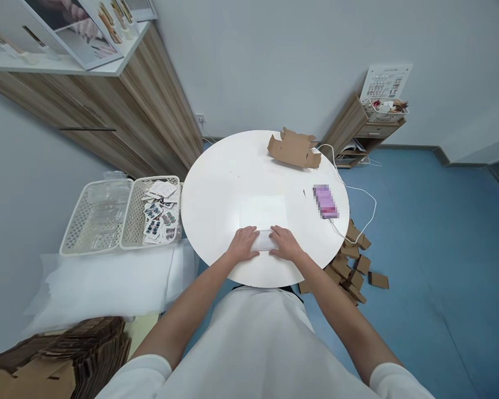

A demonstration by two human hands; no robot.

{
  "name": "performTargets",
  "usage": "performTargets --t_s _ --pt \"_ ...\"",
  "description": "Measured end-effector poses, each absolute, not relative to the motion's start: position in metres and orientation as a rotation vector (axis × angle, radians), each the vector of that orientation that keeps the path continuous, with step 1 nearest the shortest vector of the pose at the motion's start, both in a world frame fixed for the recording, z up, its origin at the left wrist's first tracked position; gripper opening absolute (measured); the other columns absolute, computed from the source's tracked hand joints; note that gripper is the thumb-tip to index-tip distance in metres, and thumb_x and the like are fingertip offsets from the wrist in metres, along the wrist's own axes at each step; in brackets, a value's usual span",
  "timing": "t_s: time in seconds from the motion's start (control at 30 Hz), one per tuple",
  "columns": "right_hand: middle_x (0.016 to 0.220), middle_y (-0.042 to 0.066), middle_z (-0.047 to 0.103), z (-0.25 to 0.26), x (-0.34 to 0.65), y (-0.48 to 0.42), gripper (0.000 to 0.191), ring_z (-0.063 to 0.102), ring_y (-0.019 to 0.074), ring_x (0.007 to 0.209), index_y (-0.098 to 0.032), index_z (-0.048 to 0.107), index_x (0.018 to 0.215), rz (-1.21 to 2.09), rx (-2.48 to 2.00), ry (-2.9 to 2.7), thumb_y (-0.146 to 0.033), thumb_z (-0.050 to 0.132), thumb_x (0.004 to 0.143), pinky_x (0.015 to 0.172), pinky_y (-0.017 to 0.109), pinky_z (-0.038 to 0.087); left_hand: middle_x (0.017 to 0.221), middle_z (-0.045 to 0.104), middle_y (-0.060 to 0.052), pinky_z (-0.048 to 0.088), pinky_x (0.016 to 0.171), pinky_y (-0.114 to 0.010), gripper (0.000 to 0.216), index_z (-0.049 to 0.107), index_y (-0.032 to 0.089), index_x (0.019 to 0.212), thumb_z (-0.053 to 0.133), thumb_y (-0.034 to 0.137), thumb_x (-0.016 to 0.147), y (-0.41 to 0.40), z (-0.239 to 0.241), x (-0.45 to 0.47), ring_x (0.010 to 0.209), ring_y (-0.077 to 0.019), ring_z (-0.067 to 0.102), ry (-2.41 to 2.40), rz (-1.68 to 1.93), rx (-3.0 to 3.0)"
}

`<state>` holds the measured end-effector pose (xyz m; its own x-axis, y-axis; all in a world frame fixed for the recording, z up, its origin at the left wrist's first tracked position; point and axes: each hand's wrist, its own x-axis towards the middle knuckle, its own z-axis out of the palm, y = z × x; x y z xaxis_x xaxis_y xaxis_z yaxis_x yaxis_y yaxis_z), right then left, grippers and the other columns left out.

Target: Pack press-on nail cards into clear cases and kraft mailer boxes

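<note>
A small packet rolled in white foam sheet (263, 240) lies near the front edge of the round white table. My left hand (244, 244) grips its left end, with the thumb on the near side and the fingers over the top. On the right end, my right hand (286, 244) holds it the same way. A flat, thin stretch of the foam sheet (263, 211) spreads from the packet toward the far side of the table. What is wrapped inside is hidden.
An unfolded brown cardboard box (295, 148) and a blurred purple phone (325, 201) with a white cable lie on the round table (212, 194). At left are a basket of printed cards (160, 213), a basket of clear plastic cases (103, 213), foam sheets (108, 282) and flattened cardboard (95, 354). Small brown boxes (353, 269) cover floor at right.
</note>
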<state>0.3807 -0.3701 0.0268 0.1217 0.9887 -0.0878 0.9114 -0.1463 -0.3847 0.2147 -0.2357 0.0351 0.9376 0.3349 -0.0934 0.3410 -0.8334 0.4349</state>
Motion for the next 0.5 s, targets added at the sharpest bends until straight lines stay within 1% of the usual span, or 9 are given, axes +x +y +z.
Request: performTargets --t_s 0.13,0.2,0.33,0.4,0.5 --pt "0.12 0.012 0.046 0.035 0.37 -0.366 0.04 0.044 0.0258 0.109 -0.019 0.047 0.1 0.556 -2.182 -1.96 -0.027 0.063 0.064 0.089 0.041 0.032 0.122 0.045 -0.009 0.028 0.092 -0.038 0.054 0.041 0.022 0.115 0.058 0.031 0.065 -0.243 0.036 0.218 0.111 -0.0248 0.041 0.426 -0.133 2.639" --pt "0.113 0.011 0.051 0.039 0.363 -0.374 0.039 0.048 0.0249 0.101 -0.019 0.047 0.099 0.611 -2.173 -1.953 -0.028 0.062 0.064 0.084 0.039 0.035 0.115 0.05 -0.008 0.028 0.091 -0.038 0.051 0.044 0.022 0.112 0.058 0.033 0.064 -0.247 0.038 0.211 0.106 -0.0246 0.044 0.377 -0.155 2.632" --pt "0.097 0.007 0.057 0.048 0.355 -0.395 0.036 0.052 0.0222 0.087 -0.02 0.049 0.096 0.858 -2.117 -1.907 -0.035 0.06 0.065 0.077 0.035 0.038 0.103 0.055 -0.006 0.029 0.09 -0.037 0.048 0.05 0.023 0.107 0.058 0.04 0.063 -0.256 0.041 0.193 0.098 -0.024 0.048 0.265 -0.217 2.571" --pt "0.096 0.006 0.058 0.052 0.356 -0.398 0.035 0.052 0.0221 0.088 -0.02 0.05 0.095 0.967 -2.09 -1.843 -0.037 0.06 0.066 0.078 0.035 0.038 0.102 0.056 -0.005 0.031 0.088 -0.036 0.046 0.051 0.024 0.107 0.056 0.042 0.066 -0.258 0.042 0.189 0.098 -0.0235 0.048 0.268 -0.235 2.518" --pt "0.11 0.007 0.054 0.057 0.365 -0.393 0.03 0.049 0.0229 0.1 -0.021 0.054 0.092 1.062 -2.039 -1.668 -0.041 0.058 0.069 0.083 0.035 0.037 0.108 0.053 -0.005 0.033 0.087 -0.036 0.04 0.054 0.025 0.107 0.049 0.045 0.072 -0.253 0.044 0.192 0.103 -0.0236 0.047 0.331 -0.224 2.447"
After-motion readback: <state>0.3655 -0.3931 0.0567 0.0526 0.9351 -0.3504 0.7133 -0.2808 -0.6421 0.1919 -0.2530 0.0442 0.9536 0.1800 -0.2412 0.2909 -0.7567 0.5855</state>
